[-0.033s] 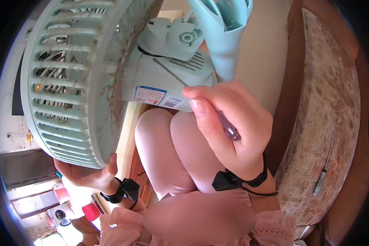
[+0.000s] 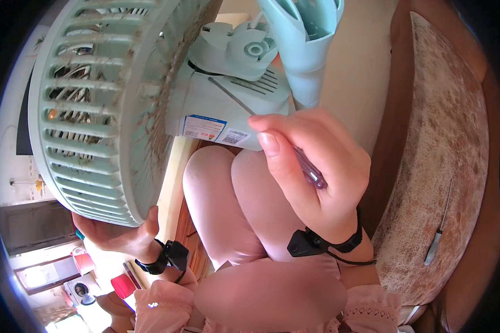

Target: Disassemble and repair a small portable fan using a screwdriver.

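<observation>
A pale blue-green electric fan fills the upper left, its slatted grille (image 2: pixel 86 172) coated with dust and fluff. My left hand (image 2: pixel 116 230) grips the lower rim of the grille, thumb on one side and fingers partly hidden behind it. Between the fingers of my closed right hand (image 2: pixel 316 161) is a screwdriver (image 2: pixel 312 173) with a dark purple handle. Its thin shaft points up and left across the motor housing (image 2: pixel 236 102), which carries a paper label; whether the tip touches a screw cannot be made out. The pivot bracket (image 2: pixel 241 50) sits above the housing.
A pale blue-green stand piece (image 2: pixel 305 61) rises behind my right hand. On the mottled brown cushioned surface (image 2: pixel 428 139) at the right lies another screwdriver (image 2: pixel 434 247) with a grey handle. My knees are below the fan. A red bucket (image 2: pixel 122 286) stands at lower left.
</observation>
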{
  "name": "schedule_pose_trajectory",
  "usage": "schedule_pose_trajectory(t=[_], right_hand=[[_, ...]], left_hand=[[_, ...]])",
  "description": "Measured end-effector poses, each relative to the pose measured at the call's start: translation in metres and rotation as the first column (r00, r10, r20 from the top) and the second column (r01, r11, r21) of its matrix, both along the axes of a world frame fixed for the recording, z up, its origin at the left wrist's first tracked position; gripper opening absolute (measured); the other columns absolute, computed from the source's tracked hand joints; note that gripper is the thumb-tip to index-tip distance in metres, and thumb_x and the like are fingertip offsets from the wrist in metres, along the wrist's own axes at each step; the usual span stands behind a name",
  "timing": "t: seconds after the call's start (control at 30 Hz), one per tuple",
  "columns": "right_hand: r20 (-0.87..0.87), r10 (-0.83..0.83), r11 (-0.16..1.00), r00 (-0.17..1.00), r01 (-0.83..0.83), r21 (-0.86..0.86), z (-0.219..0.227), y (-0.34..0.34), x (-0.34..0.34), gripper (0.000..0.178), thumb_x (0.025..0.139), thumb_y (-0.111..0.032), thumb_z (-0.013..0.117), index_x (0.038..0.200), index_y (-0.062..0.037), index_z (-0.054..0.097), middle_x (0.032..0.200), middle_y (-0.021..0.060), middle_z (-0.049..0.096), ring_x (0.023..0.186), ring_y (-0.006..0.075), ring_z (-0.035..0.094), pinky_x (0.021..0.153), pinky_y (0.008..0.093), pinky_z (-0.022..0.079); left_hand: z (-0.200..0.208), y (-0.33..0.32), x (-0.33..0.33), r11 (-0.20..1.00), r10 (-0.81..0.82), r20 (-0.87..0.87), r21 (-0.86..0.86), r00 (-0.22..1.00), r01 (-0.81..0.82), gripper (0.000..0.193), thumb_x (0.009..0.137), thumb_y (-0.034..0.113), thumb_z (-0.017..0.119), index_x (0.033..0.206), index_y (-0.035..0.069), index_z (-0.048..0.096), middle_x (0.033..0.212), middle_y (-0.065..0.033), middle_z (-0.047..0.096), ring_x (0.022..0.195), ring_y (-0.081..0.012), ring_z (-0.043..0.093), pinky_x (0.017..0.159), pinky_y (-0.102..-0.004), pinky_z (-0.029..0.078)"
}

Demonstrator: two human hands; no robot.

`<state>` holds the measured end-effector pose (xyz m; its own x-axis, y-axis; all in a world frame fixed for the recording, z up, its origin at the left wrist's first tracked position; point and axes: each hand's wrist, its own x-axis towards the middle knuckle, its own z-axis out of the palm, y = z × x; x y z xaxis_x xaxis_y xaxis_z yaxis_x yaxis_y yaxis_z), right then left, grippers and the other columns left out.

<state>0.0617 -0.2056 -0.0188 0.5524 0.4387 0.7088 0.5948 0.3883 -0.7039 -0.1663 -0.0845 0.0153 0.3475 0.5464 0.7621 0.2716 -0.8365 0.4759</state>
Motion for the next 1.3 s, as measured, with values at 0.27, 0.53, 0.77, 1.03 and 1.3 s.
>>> schedule_pose_trajectory(t=[0.27, 0.53, 0.77, 1.03, 1.3], right_hand=[[0.091, -0.070, 0.997, 0.993, 0.073, -0.035, 0.003, 0.003, 0.001, 0.010, 0.077, 0.002, 0.063, 0.087, 0.0012, 0.065, 0.070, 0.0076, 0.059, 0.055, 0.0126, 0.050, 0.048, 0.0223, 0.038], [-0.002, -0.050, 0.996, 0.999, 0.050, -0.074, 0.002, 0.005, 0.003, 0.011, 0.076, 0.003, 0.064, 0.087, 0.0011, 0.065, 0.072, 0.0081, 0.058, 0.056, 0.0137, 0.052, 0.048, 0.0231, 0.040], [0.133, -0.088, 0.995, 0.987, 0.094, -0.044, -0.011, 0.018, 0.002, 0.016, 0.074, 0.001, 0.067, 0.089, -0.0023, 0.064, 0.072, 0.0079, 0.056, 0.059, 0.0170, 0.054, 0.050, 0.0260, 0.042], [0.036, -0.016, 0.999, 0.999, 0.017, -0.040, -0.022, 0.019, 0.008, 0.018, 0.074, -0.003, 0.065, 0.091, -0.0046, 0.059, 0.074, 0.0086, 0.054, 0.065, 0.0255, 0.053, 0.055, 0.0341, 0.043], [-0.306, 0.111, 0.991, 0.945, -0.128, -0.034, -0.027, 0.019, 0.005, 0.015, 0.083, -0.001, 0.059, 0.098, 0.0024, 0.059, 0.080, 0.0079, 0.062, 0.064, 0.0126, 0.057, 0.059, 0.0234, 0.046]], left_hand=[[-0.007, 0.011, 0.011, 0.988, 0.018, 0.065, 0.152, 0.998, -0.028, 0.098, 0.053, 0.031, 0.084, 0.127, -0.009, 0.033, 0.122, -0.0203, 0.045, 0.111, -0.0285, 0.047, 0.096, -0.0417, 0.038], [-0.005, 0.012, 0.011, 0.988, -0.009, 0.058, 0.151, 0.998, 0.000, 0.099, 0.052, 0.029, 0.084, 0.127, -0.009, 0.033, 0.122, -0.0194, 0.046, 0.110, -0.0279, 0.048, 0.096, -0.0417, 0.039], [-0.006, 0.011, 0.012, 0.989, -0.031, 0.104, 0.146, 0.994, 0.016, 0.099, 0.052, 0.029, 0.085, 0.127, -0.008, 0.033, 0.121, -0.0188, 0.047, 0.109, -0.0270, 0.048, 0.096, -0.0405, 0.039], [-0.007, 0.012, 0.010, 0.987, -0.020, 0.082, 0.159, 0.996, 0.006, 0.101, 0.050, 0.028, 0.086, 0.128, -0.008, 0.034, 0.121, -0.0182, 0.047, 0.110, -0.0261, 0.048, 0.095, -0.0396, 0.039], [-0.007, 0.010, 0.013, 0.988, -0.013, 0.085, 0.153, 0.996, 0.000, 0.100, 0.049, 0.029, 0.086, 0.127, -0.007, 0.035, 0.120, -0.0174, 0.047, 0.109, -0.0260, 0.048, 0.095, -0.0395, 0.039]])
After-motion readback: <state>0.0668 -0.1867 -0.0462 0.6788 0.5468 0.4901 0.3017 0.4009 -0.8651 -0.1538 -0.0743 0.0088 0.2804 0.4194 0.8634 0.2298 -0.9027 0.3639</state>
